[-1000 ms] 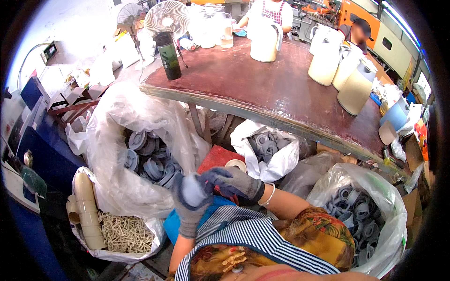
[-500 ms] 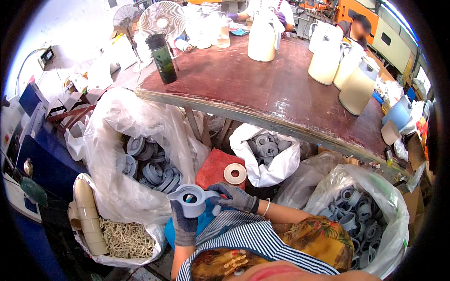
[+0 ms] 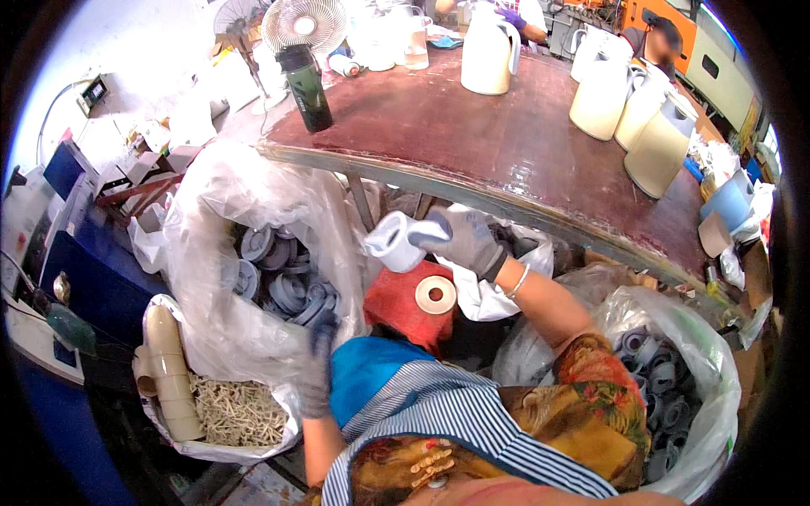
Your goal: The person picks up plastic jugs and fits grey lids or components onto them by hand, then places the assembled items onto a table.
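Observation:
My right hand (image 3: 466, 242), in a grey knitted glove with dark fingertips, is closed on the handle of a grey plastic jug collar (image 3: 394, 239). The collar is a ring with a round opening; it hangs above a red block (image 3: 396, 305), in front of the white bag (image 3: 489, 295). A cream ring (image 3: 435, 295) with a dark hole lies on the red block. Beside the large clear plastic bag (image 3: 202, 312) is my left hand (image 3: 316, 371), gloved alike, fingers stretched upward, slightly blurred and holding nothing visible.
The large bag holds grey round parts (image 3: 288, 291); another clear bag (image 3: 717, 379) at right holds grey collars. A sack (image 3: 236, 417) has cream cups and small pieces. Ahead, the red-brown table (image 3: 388, 126) carries cream jugs (image 3: 489, 59) and a dark bottle (image 3: 305, 93). Two people are beyond it.
My right hand has carried the jug collar up and forward, toward the white bag. My left hand has let go of the collar and moved to the left.

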`<state>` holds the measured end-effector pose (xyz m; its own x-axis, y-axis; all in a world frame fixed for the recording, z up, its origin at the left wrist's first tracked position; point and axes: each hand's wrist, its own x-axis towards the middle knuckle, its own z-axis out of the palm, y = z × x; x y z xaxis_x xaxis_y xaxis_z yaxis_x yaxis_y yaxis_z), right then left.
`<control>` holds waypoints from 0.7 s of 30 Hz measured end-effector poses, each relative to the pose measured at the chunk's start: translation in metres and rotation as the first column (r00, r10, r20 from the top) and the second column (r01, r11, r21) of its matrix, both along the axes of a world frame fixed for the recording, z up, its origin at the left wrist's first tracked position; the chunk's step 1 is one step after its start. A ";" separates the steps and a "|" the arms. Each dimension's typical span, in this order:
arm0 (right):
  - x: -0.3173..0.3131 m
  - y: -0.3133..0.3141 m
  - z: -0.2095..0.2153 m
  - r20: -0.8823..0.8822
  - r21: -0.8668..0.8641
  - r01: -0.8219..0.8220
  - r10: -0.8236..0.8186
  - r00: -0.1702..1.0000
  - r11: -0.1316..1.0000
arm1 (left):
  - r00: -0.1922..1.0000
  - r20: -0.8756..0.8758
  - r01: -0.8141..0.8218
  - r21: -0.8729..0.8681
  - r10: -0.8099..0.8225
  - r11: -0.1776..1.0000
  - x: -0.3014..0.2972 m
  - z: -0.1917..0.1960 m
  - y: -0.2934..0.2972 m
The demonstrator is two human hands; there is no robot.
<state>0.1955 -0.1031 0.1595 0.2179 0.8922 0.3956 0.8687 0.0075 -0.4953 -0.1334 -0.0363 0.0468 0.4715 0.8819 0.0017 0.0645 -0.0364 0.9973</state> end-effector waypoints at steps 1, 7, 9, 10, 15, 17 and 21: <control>0.005 0.003 -0.029 -0.087 -0.041 0.022 -0.026 0.996 0.999 | 0.968 -0.249 0.108 0.291 -0.034 0.951 0.008 0.029 -0.017; 0.013 -0.010 -0.153 -0.594 0.089 0.152 -0.070 0.801 0.984 | 0.997 -0.070 -0.034 0.148 0.045 0.988 -0.009 -0.011 -0.057; 0.011 -0.021 -0.164 -0.736 0.035 0.155 -0.079 0.673 0.987 | 0.958 -0.160 -0.214 0.150 0.237 0.965 -0.035 -0.023 -0.068; -0.004 -0.026 -0.148 -0.812 -0.040 0.250 -0.177 0.556 0.967 | 0.960 -0.051 -0.260 0.204 0.276 0.944 -0.041 -0.026 -0.067; 0.000 -0.028 -0.179 -0.694 -0.076 0.184 -0.184 0.696 0.980 | 0.725 0.104 -0.689 0.135 0.681 0.712 -0.101 -0.056 -0.075; -0.006 -0.012 -0.193 -0.609 -0.008 0.163 -0.134 0.782 0.987 | 0.598 0.100 -0.800 0.128 0.795 0.586 -0.111 -0.045 -0.088; -0.025 0.014 -0.212 -0.581 -0.070 0.109 -0.129 0.804 0.992 | 0.443 0.072 -0.831 0.406 0.894 0.380 -0.159 -0.073 -0.114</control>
<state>0.1702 -0.0895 -0.0528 0.5036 0.8538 0.1322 0.4091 -0.1009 -0.9069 -0.2923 -0.1500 -0.0265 -0.5237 0.7556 0.3935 0.3931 -0.1955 0.8985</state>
